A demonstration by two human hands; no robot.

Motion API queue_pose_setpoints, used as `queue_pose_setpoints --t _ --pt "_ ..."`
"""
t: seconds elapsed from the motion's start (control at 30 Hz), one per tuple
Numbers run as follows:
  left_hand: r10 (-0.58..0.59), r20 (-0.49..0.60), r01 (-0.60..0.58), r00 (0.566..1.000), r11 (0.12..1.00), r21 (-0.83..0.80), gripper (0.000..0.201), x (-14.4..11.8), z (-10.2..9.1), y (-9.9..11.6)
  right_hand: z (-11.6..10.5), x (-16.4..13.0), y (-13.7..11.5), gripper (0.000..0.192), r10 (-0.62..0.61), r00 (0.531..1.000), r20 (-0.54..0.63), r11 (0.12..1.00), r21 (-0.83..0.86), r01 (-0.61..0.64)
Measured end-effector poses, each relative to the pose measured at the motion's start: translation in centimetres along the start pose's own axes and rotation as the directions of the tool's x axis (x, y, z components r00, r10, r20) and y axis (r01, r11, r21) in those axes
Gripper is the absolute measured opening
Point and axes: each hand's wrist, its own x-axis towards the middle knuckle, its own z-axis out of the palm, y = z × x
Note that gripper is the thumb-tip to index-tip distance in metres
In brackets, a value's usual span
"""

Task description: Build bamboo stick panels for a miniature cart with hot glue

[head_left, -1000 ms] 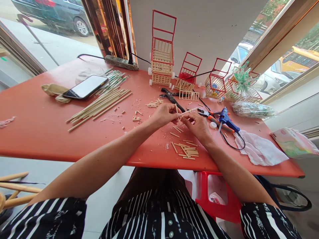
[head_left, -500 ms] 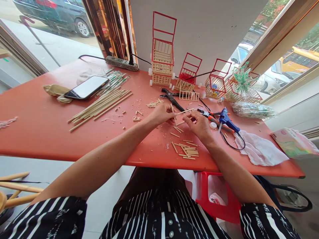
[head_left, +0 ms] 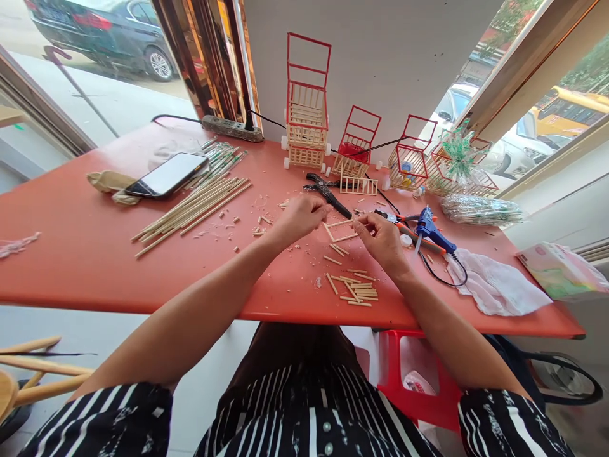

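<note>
Fingers of both hands pinch a stick frame, table edge near.

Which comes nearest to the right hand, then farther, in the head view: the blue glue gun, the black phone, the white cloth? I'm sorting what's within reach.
1. Blue glue gun, just right of the right hand.
2. White cloth, farther right, near the table's front edge.
3. Black phone, far across on the left side.

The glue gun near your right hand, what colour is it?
Blue; the glue gun shows clearly in the head view.
</note>
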Motion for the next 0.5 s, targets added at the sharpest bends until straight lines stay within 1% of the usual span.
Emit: queue_pose_setpoints --t 0.03,0.07,0.1,0.17,0.23,0.3,0.4,0.5 --pt "-0.022 0.068 0.030 0.997 0.993 -0.115 0.043 -0.1 0.2 0.4 -0.1 0.0 -0.1 0.026 0.005 1.000 -0.009 1.000 0.007 -0.004" --pt "-0.032 0.162 0.072 0.986 0.966 -0.248 0.044 -0.3 0.4 0.7 -0.2 0.0 -0.2 0.027 0.009 1.000 -0.018 1.000 0.017 -0.008" --pt "-0.028 0.228 0.111 0.973 0.927 -0.357 0.045 -0.4 0.6 1.1 -0.2 0.0 -0.4 0.028 0.011 1.000 -0.028 1.000 0.028 -0.010" --pt "0.000 0.313 0.169 0.950 0.843 -0.511 0.047 -0.7 1.0 1.5 -0.4 0.0 -0.8 0.029 0.007 0.999 -0.047 0.999 0.046 -0.004" --pt "0.031 0.352 0.198 0.935 0.779 -0.594 0.046 -1.0 1.2 1.7 -0.4 -0.2 -1.3 0.027 -0.012 0.998 -0.060 0.998 0.061 0.016" --pt "0.055 0.378 0.219 0.924 0.735 -0.641 0.044 -1.1 1.3 1.8 -0.4 -0.4 -1.9 0.025 -0.034 0.997 -0.071 0.996 0.083 0.040" --pt "0.055 0.383 0.237 0.922 0.701 -0.672 0.044 -1.3 1.3 2.0 -0.6 -0.9 -2.9 0.021 -0.069 0.991 -0.117 0.990 0.111 0.082" --pt "0.039 0.366 0.240 0.930 0.689 -0.684 0.046 -1.4 1.3 2.1 -1.0 -1.5 -3.7 0.018 -0.133 0.979 -0.153 0.985 0.090 0.148"
